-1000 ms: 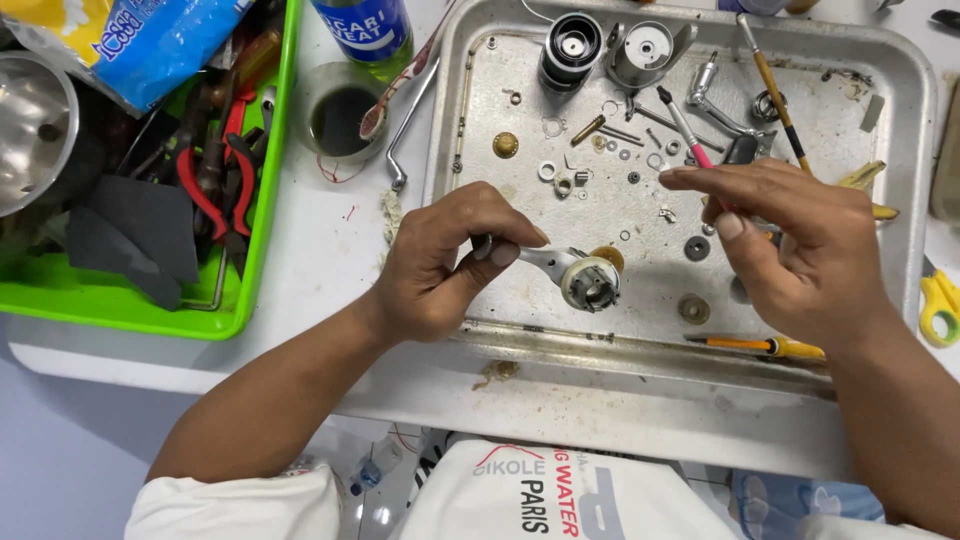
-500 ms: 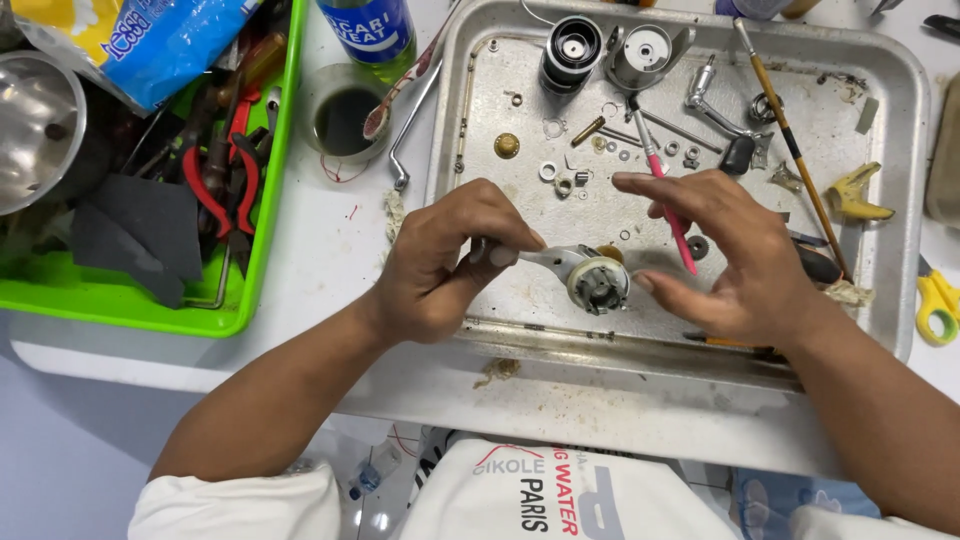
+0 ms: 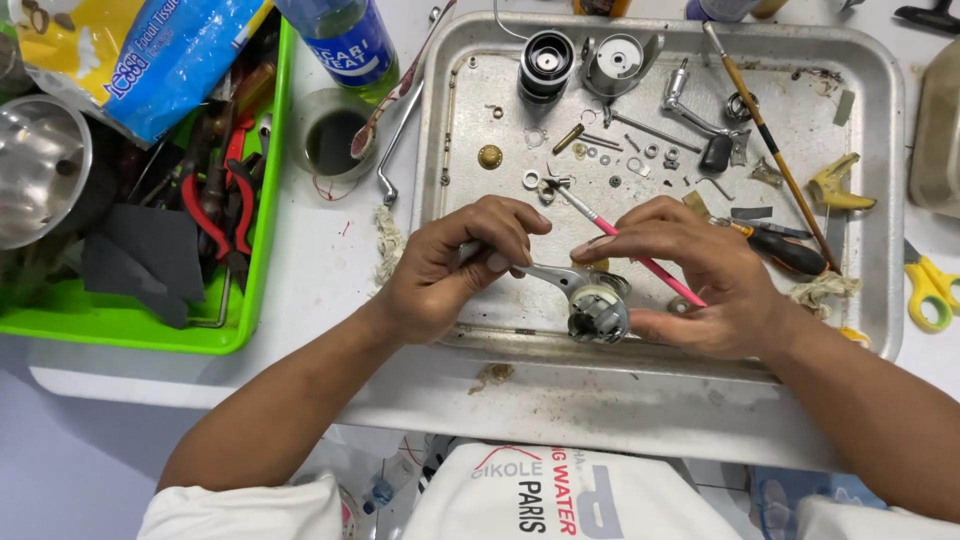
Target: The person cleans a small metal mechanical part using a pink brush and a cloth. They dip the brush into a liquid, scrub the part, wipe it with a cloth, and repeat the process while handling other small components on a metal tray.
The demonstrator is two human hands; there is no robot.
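Holding a reel part (image 3: 592, 305) in left hand (image 3: 450, 270), right hand (image 3: 700, 285) seemingly gripping a pink brush (image 3: 625, 240)

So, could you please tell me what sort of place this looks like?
Probably a small repair bench for fishing reels. A metal tray holds loose screws, washers and a spool, a green bin holds pliers, and the left hand steadies a reel part while the right hand works a pink brush.

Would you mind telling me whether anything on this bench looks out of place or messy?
Mostly ordinary repair clutter. A frayed wad of fibre lies loose on the white table beside the metal tray, and brownish grime smears the tray's near rim. Small washers and screws lie scattered inside the tray.
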